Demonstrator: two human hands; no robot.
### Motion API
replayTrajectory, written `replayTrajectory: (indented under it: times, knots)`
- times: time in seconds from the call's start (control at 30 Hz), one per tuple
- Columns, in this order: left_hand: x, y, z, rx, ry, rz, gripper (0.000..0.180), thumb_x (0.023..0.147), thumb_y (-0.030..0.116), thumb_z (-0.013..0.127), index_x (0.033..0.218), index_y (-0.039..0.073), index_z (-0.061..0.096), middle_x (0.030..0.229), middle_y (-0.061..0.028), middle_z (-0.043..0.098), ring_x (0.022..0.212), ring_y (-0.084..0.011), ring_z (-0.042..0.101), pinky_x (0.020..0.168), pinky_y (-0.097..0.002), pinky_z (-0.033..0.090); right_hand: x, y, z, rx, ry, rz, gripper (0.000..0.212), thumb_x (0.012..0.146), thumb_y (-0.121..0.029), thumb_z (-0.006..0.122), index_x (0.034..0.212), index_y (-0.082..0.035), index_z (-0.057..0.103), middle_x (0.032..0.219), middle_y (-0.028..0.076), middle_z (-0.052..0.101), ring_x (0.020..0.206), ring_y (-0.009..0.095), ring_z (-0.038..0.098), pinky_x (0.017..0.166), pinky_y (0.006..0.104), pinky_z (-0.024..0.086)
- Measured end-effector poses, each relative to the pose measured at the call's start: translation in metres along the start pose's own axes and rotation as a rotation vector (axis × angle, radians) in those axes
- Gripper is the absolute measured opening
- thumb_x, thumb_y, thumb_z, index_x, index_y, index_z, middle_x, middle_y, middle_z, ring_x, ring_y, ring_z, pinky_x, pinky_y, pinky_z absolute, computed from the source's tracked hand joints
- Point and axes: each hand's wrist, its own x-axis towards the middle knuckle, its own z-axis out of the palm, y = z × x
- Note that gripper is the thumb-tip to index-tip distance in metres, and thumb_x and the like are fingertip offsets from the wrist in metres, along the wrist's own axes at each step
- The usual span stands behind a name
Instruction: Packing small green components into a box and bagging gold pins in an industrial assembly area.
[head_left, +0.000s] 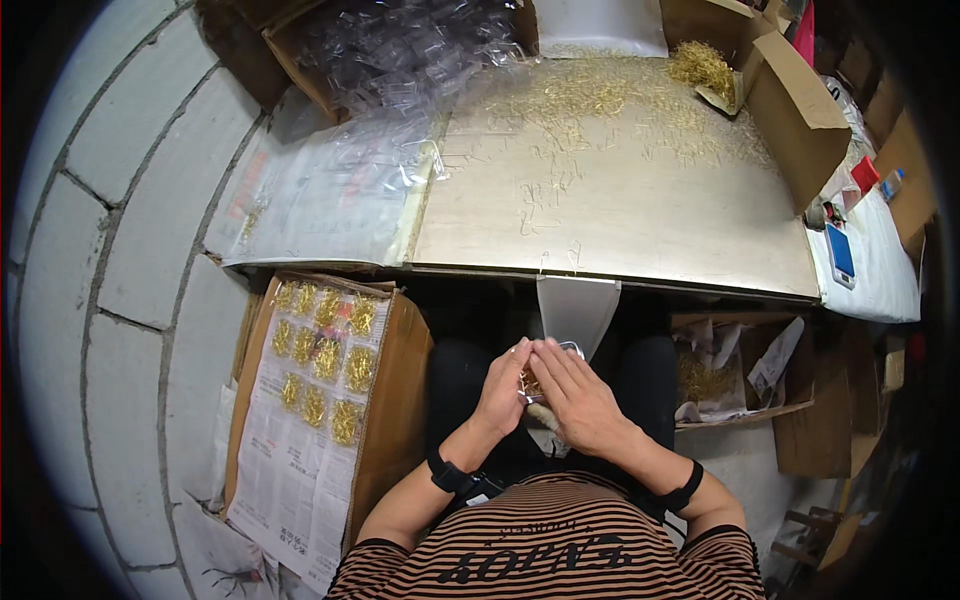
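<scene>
Close in front of my body, both hands come together around a small clear plastic box with gold-coloured wire pieces inside. My left hand grips its left side. Across the top and right side lies my right hand, its fingers held together and pressed on the box. The fingers cover most of the box, so whether its lid is closed cannot be seen. Just beyond the hands, a white chute hangs from the table's front edge.
Loose gold wire pieces lie scattered across the worktable, with a heap at the back right. Clear boxes pile up at the back left. Several filled boxes stand on a newspaper-covered carton. A blue-topped scale sits right.
</scene>
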Motion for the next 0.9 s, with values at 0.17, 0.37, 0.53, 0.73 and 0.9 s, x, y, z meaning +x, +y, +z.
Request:
replayTrajectory:
  times: [0.17,0.37,0.53,0.73,0.9]
  knots:
    - [0.004,0.000,0.010,0.044,0.040,0.096,0.024,0.096,0.019,0.044,0.105,0.001,0.057,0.095,-0.0053,0.061,0.087,-0.0113,0.060,0.078,-0.0268,0.050,0.009,-0.002,-0.011,-0.041,0.024,0.048,0.058,0.080,-0.020,0.062,0.127,0.006,0.041,0.133,0.023,0.041,0.125,0.034,0.040,0.103,0.0429,0.033]
    - [-0.001,0.010,0.011,0.176,0.097,0.007,0.020,0.093,0.014,0.049,0.106,0.001,0.056,0.092,-0.0067,0.062,0.076,-0.0119,0.063,0.058,-0.0269,0.057,0.000,0.016,-0.021,0.199,0.224,0.237,0.051,0.078,-0.005,0.062,0.125,0.001,0.044,0.130,0.019,0.045,0.122,0.035,0.043,0.101,0.0438,0.036]
    - [0.000,0.002,0.006,0.114,-0.006,-0.042,0.030,0.097,0.026,0.041,0.108,0.001,0.053,0.089,-0.0071,0.061,0.072,-0.0145,0.064,0.054,-0.0288,0.058,0.006,0.023,-0.002,0.305,0.121,0.264,0.040,0.080,-0.001,0.057,0.119,-0.005,0.054,0.125,0.011,0.054,0.125,0.033,0.041,0.103,0.0433,0.033]
    - [-0.002,0.000,0.005,0.063,0.019,-0.071,0.031,0.098,0.030,0.037,0.100,0.004,0.054,0.086,-0.0042,0.060,0.073,-0.0117,0.062,0.056,-0.0270,0.056,0.006,0.018,-0.005,0.317,0.000,0.185,0.044,0.084,-0.009,0.054,0.128,-0.007,0.047,0.127,0.012,0.051,0.130,0.031,0.034,0.106,0.0535,0.020]
    - [0.003,-0.009,-0.008,-0.010,0.049,0.002,0.028,0.099,0.024,0.036,0.102,0.002,0.054,0.088,-0.0046,0.060,0.077,-0.0111,0.061,0.067,-0.0267,0.052,0.010,0.007,0.004,0.163,-0.080,0.220,0.049,0.085,-0.017,0.053,0.132,-0.007,0.042,0.137,0.011,0.041,0.132,0.030,0.030,0.107,0.0539,0.018]
